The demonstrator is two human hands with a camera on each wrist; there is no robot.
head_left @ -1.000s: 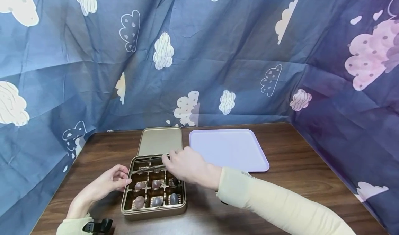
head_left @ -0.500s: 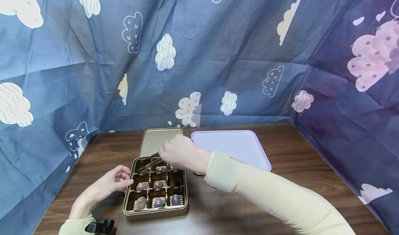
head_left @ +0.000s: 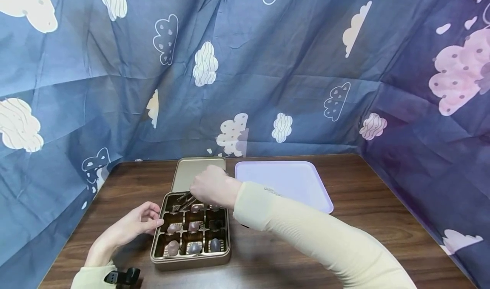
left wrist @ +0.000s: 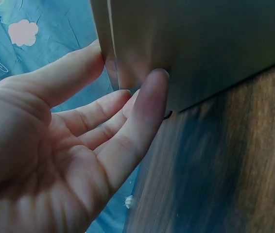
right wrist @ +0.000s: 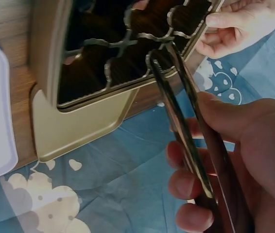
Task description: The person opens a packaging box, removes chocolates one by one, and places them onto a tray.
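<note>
Several right fingers (right wrist: 186, 183) grip slim, glossy tongs (right wrist: 180, 127); left fingers (left wrist: 149, 99) loosely touch a smooth, squarish tin (head_left: 191, 262).

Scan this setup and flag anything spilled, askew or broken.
Nothing stands out: the divided tin sits upright, its visible rounded pieces lie inside, and the lilac tray lies flat. No spill or break shows.
</note>
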